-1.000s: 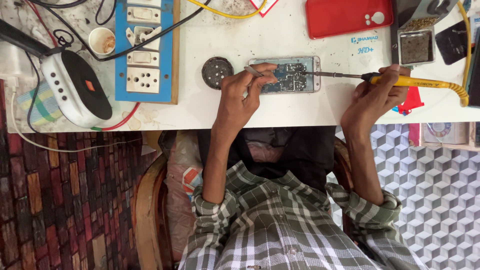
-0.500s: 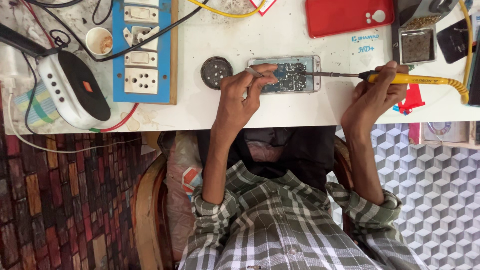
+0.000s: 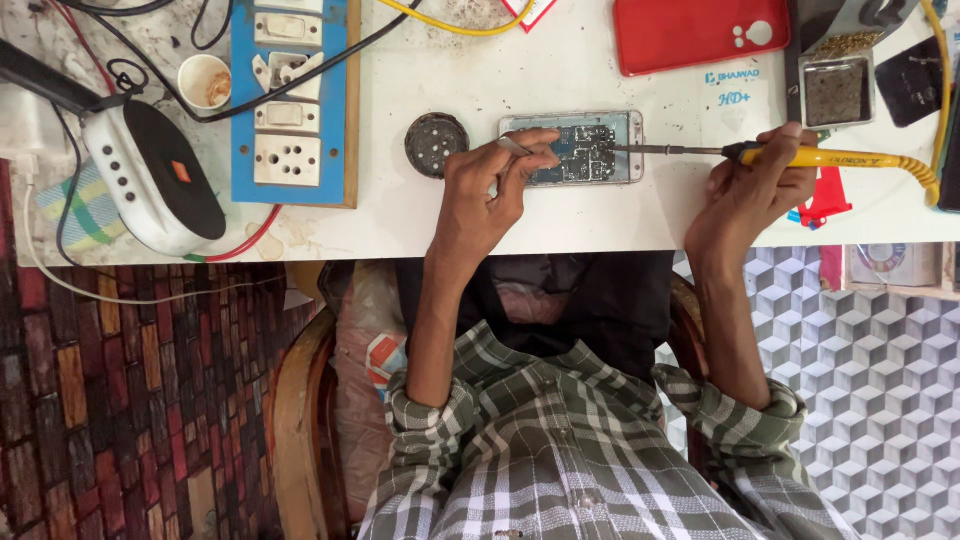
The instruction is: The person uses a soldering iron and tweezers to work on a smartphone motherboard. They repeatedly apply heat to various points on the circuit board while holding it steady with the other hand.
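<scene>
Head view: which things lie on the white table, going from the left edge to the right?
White speaker with black top → blue socket board → round dark tin → opened phone → yellow-handled soldering iron.

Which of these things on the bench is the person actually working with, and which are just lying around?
In use:
opened phone
soldering iron, in the right hand
tweezers, in the left hand

Lying about:
red phone cover
socket board
round black tin
small cup
white and black device
</scene>
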